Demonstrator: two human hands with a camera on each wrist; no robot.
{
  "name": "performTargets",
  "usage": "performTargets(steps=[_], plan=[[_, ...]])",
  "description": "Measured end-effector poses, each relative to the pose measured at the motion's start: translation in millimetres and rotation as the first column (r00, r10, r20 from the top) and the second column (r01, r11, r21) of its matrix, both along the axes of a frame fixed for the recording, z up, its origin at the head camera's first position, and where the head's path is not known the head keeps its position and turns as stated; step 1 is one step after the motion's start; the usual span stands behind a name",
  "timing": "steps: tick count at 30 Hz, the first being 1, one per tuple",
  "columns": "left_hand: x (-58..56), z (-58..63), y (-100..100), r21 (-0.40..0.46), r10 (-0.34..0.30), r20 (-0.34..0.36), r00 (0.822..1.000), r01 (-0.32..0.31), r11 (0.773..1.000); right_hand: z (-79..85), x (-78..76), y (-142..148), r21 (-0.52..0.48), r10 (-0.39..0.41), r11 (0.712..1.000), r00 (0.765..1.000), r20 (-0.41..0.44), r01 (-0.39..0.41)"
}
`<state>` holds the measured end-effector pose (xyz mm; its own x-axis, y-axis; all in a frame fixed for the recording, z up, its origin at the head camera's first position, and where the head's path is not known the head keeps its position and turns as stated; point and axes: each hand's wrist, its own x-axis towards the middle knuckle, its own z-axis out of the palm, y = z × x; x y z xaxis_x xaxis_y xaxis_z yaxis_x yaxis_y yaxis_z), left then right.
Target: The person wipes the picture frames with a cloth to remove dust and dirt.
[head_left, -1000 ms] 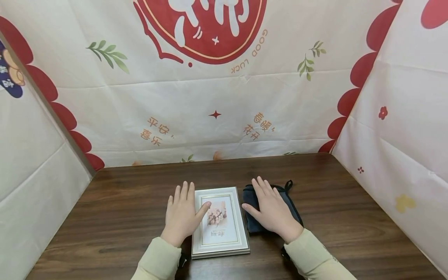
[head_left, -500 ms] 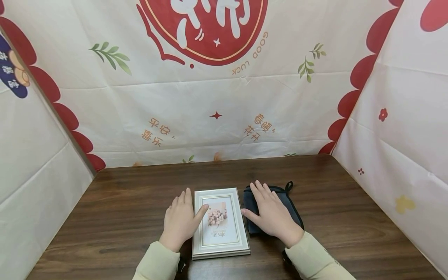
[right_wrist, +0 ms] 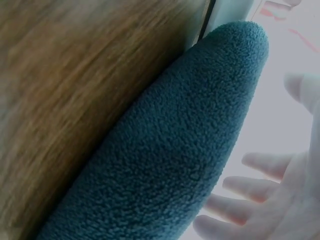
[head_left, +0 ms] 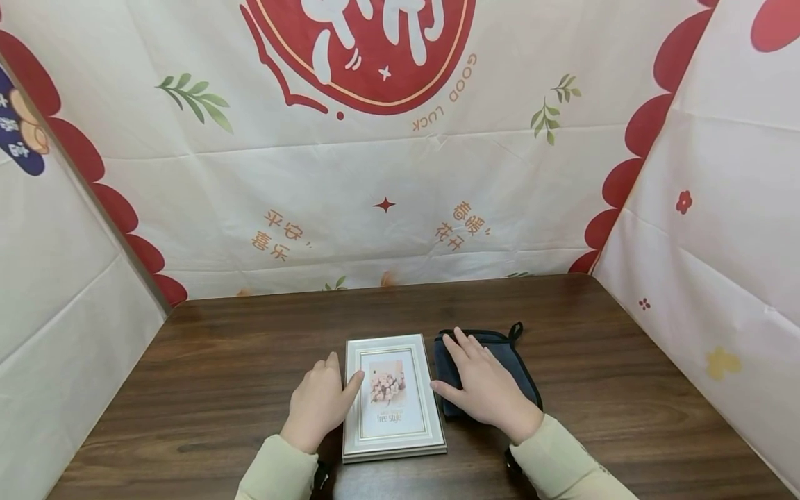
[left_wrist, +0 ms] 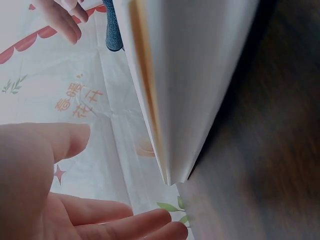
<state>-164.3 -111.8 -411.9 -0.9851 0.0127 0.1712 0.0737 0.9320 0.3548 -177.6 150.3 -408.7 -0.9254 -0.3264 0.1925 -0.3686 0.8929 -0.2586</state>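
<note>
A white picture frame with a pink flower print lies face up on the table. My left hand is by its left edge, thumb over the border and fingers bent a little. In the left wrist view a gap shows between the thumb and the frame's side. Right of the frame lies a folded dark blue cloth with black trim and a hanging loop. Over this cloth is my right hand, fingers spread. The right wrist view shows those fingers apart from the fuzzy cloth. Neither hand holds anything.
The dark wood-grain table reaches to a white printed backdrop with a red emblem. Similar sheets, one on the left and one on the right, close off the sides.
My left hand's fingers have bent and drawn back toward me along the frame's left side, and its thumb has moved left off the print. The right hand has shifted only slightly; frame and cloth stay put.
</note>
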Motion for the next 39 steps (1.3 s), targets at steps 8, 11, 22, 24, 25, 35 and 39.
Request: performTargets(steps=[8,11,22,24,25,35,39], plan=[[0.5,-0.8,-2,0.060,-0.025,0.040,0.999,0.022,0.998,2.4,3.8,-1,0.009,0.024,1.000,1.000,0.010,-0.024],[0.7,0.0,-3,0.078,-0.029,0.069,0.997,0.023,0.997,2.9,5.3,-1,0.017,0.023,1.000,0.999,0.026,-0.023],[6.6,3.6,-2,0.172,-0.068,0.163,0.984,0.039,0.984,2.3,10.1,-1,0.068,0.029,0.997,0.995,0.092,-0.035],[7.3,3.1,-2,0.187,-0.079,0.167,0.983,0.047,0.981,1.9,10.8,0,0.074,0.030,0.997,0.994,0.104,-0.037],[7.6,2.8,-2,0.191,-0.082,0.167,0.983,0.049,0.980,1.7,11.1,0,0.077,0.030,0.996,0.994,0.109,-0.039],[8.2,0.1,-4,0.227,-0.111,0.193,0.975,0.066,0.972,0.3,11.8,2,0.093,0.065,0.993,0.990,0.126,-0.077],[8.3,-1.7,-4,0.233,-0.121,0.194,0.973,0.074,0.970,0.6,13.2,1,0.094,0.074,0.992,0.988,0.137,-0.088]])
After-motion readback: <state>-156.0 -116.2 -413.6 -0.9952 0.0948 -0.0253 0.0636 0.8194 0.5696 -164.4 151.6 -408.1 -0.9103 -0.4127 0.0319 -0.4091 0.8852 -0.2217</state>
